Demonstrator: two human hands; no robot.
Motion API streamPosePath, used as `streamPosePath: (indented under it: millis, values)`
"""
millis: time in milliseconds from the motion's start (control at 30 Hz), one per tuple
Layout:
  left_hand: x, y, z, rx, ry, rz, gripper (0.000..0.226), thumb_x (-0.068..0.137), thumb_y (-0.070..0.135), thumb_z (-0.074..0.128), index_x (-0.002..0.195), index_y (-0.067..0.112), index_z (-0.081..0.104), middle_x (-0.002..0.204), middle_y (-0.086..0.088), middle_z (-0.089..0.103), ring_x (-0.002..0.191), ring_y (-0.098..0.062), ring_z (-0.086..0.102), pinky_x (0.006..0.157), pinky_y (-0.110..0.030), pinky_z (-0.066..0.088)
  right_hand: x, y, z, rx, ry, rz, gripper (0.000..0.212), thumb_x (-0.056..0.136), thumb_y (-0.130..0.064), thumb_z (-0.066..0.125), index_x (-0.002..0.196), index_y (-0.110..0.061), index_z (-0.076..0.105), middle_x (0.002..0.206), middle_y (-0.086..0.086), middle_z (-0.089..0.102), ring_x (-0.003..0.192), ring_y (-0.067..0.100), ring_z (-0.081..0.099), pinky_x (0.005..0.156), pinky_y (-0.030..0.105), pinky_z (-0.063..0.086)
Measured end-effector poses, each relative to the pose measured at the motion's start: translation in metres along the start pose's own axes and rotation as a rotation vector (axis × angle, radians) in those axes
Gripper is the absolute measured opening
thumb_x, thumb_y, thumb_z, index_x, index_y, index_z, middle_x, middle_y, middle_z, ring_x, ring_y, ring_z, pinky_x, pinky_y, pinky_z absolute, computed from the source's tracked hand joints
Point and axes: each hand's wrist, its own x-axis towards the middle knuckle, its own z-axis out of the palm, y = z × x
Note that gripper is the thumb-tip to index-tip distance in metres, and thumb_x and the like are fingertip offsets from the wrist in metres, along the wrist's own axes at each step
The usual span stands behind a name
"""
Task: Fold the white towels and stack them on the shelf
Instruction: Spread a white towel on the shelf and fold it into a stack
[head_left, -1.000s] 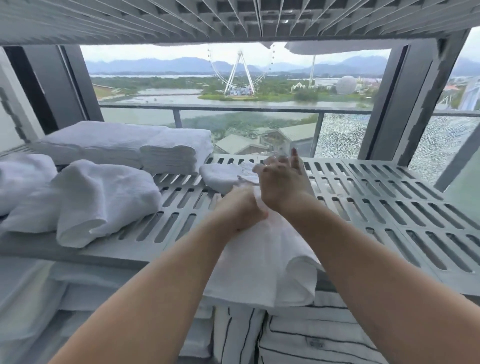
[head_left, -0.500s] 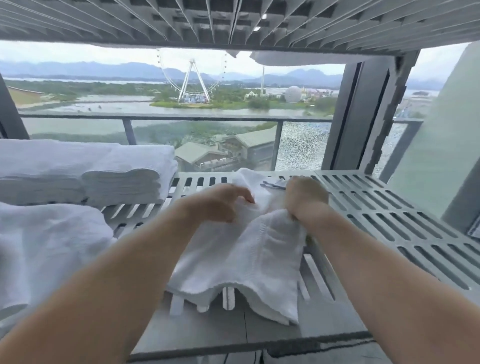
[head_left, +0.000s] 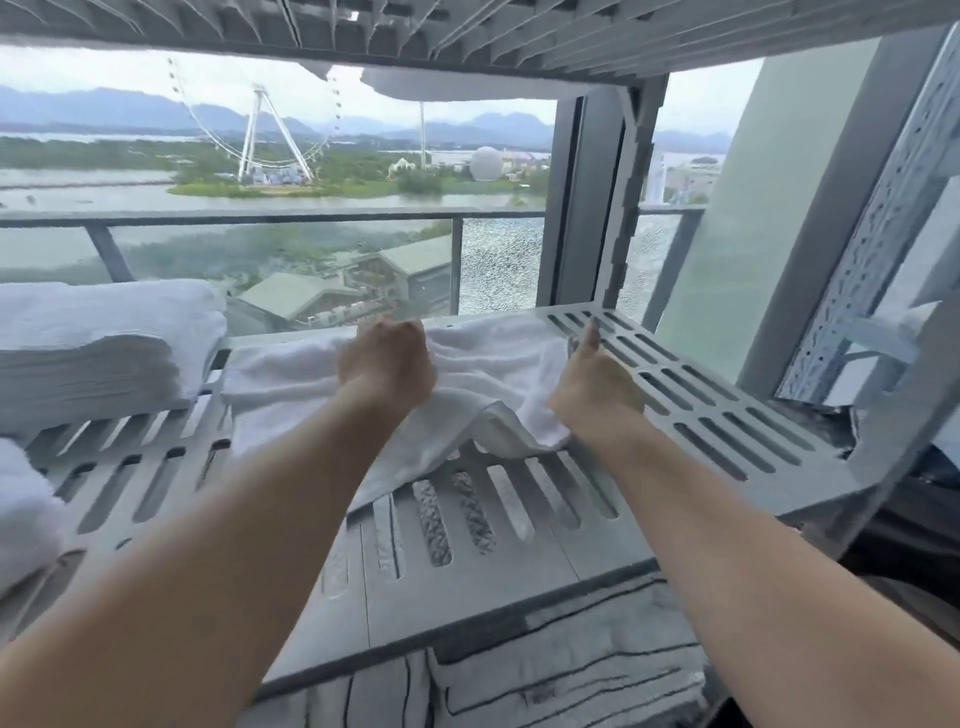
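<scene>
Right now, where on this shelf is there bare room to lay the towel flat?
The slotted shelf is bare to the right of the right hand, out to the upright post. The near strip in front of the towel is also free. The left is crowded: a folded stack at the back and a loose towel at the near edge.

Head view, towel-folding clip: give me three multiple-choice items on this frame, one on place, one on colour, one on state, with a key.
1. Where is the folded stack?
A. left of the hands
B. right of the hands
C. on the floor

2. What colour is the towel being handled?
A. blue
B. white
C. striped black

3. What is the left hand doing?
A. hanging free
B. gripping the towel
C. holding the railing

Key: 1 A, the folded stack lies at the shelf's left end. 2 B, the towel is plain white. 3 B, the left hand is closed on cloth; the right hand holds it too.
</scene>
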Motion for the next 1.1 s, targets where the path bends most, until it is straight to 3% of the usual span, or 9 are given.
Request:
streamPosePath:
  millis: [67, 200, 300, 367, 467, 567, 800, 1000, 1100]
  values:
    - [-0.024, 0.012, -0.005, -0.082, -0.025, -0.012, 0.040, 0.097, 0.038, 0.045, 0.123, 0.014, 0.063, 0.128, -0.015, 0.058, 0.115, -0.035, 0.057, 0.093, -0.045, 0.051, -0.015, 0.007, 0.000, 0.094, 0.098, -0.047, 0.089, 0.096, -0.012, 0.045, 0.156, -0.025, -0.019, 0.084, 0.004, 0.062, 0.063, 0.021, 0.059, 0.044, 0.031, 0.038]
    - [-0.075, 0.024, -0.011, -0.230, -0.076, -0.040, 0.061, 0.096, 0.060, 0.040, 0.140, 0.018, 0.048, 0.141, -0.011, 0.052, 0.123, -0.032, 0.055, 0.096, -0.046, 0.049, -0.045, 0.018, -0.010, 0.212, 0.190, -0.148, 0.090, 0.095, -0.003, 0.043, 0.157, -0.036, -0.012, 0.071, 0.001, 0.056, 0.054, 0.017, 0.051, 0.041, 0.028, 0.035]
    - [-0.112, 0.024, -0.013, -0.374, -0.076, -0.029, 0.079, 0.092, 0.068, 0.047, 0.154, 0.023, 0.025, 0.157, -0.009, 0.034, 0.142, -0.029, 0.037, 0.110, -0.049, 0.038, -0.059, 0.027, -0.015, 0.321, 0.188, -0.172, 0.078, 0.093, -0.001, 0.044, 0.158, -0.028, 0.009, 0.089, 0.000, 0.062, 0.057, 0.014, 0.045, 0.042, 0.026, 0.027]
    - [-0.134, 0.023, -0.007, -0.223, -0.115, -0.043, 0.094, 0.088, 0.068, 0.054, 0.158, 0.018, 0.015, 0.161, -0.011, 0.028, 0.147, -0.030, 0.028, 0.116, -0.050, 0.033, -0.064, 0.031, -0.016, 0.414, 0.167, -0.153, 0.063, 0.093, -0.003, 0.045, 0.150, -0.020, 0.025, 0.106, 0.007, 0.066, 0.066, 0.021, 0.048, 0.045, 0.025, 0.024]
    - [-0.145, 0.014, -0.003, 0.007, -0.151, -0.126, 0.067, 0.095, 0.058, 0.050, 0.144, 0.013, 0.043, 0.142, -0.012, 0.051, 0.130, -0.032, 0.050, 0.104, -0.048, 0.045, -0.074, 0.035, -0.014, 0.451, 0.149, -0.128, 0.057, 0.094, -0.005, 0.045, 0.147, -0.017, 0.028, 0.092, 0.004, 0.057, 0.074, 0.026, 0.051, 0.050, 0.028, 0.032]
    - [-0.150, 0.007, -0.009, -0.004, -0.153, -0.107, 0.038, 0.104, 0.038, 0.038, 0.132, 0.020, 0.057, 0.131, -0.009, 0.059, 0.122, -0.031, 0.053, 0.097, -0.045, 0.047, -0.086, 0.048, -0.015, 0.444, 0.087, -0.069, 0.056, 0.094, -0.006, 0.044, 0.146, -0.015, 0.024, 0.109, 0.015, 0.063, 0.088, 0.036, 0.060, 0.064, 0.040, 0.043]
    - [-0.170, -0.017, -0.026, 0.049, -0.045, -0.062, 0.036, 0.095, 0.013, 0.048, 0.122, 0.031, 0.064, 0.126, 0.000, 0.064, 0.113, -0.025, 0.061, 0.086, -0.039, 0.051, -0.110, 0.063, -0.026, 0.414, 0.075, 0.000, 0.072, 0.095, -0.008, 0.046, 0.157, -0.012, 0.009, 0.136, 0.014, 0.058, 0.100, 0.035, 0.061, 0.062, 0.036, 0.038]
    - [-0.189, -0.053, -0.060, -0.023, -0.216, -0.100, 0.022, 0.082, 0.025, 0.051, 0.089, 0.031, 0.071, 0.104, 0.003, 0.068, 0.096, -0.023, 0.058, 0.077, -0.032, 0.046, -0.127, 0.065, -0.048, 0.496, 0.010, 0.195, 0.074, 0.095, -0.002, 0.039, 0.159, -0.012, 0.004, 0.136, 0.017, 0.056, 0.105, 0.035, 0.058, 0.055, 0.030, 0.032]
    - [-0.197, -0.058, -0.073, 0.022, -0.288, -0.073, 0.020, 0.080, 0.023, 0.051, 0.080, 0.027, 0.071, 0.093, 0.004, 0.069, 0.092, -0.022, 0.060, 0.079, -0.034, 0.052, -0.148, 0.058, -0.049, 0.506, 0.024, 0.152, 0.081, 0.092, -0.001, 0.040, 0.160, -0.024, 0.002, 0.141, 0.011, 0.054, 0.081, 0.024, 0.059, 0.051, 0.028, 0.033]
